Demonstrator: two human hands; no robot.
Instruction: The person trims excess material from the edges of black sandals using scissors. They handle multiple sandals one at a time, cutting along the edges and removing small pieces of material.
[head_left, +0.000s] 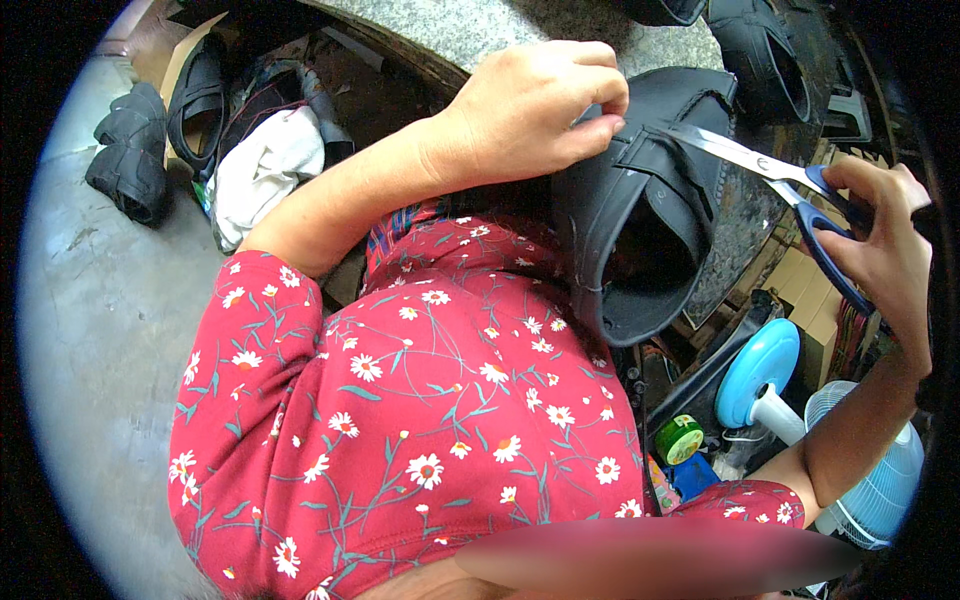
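A black shoe upper (590, 215) with crossing straps and stitched edges rests in front of me, its round opening facing me. Over its far left side is my left hand (545, 105), thumb and fingers pinched together; what they hold, if anything, is too small to make out. My right hand (885, 225) grips scissors (735, 152) with dark blue handles, fingers through the loops. The silver blades point left, their tips at the strap near my left fingertips. Whether the tips touch the material or a thread cannot be told.
More black shoe uppers lie at the far right (765, 60) and on the left floor (130, 150). A white cloth (265, 175) sits beside a bag. A speckled stone slab (450, 25) is ahead. Lower right are a blue-and-white fan (885, 475) and a green tape roll (679, 440).
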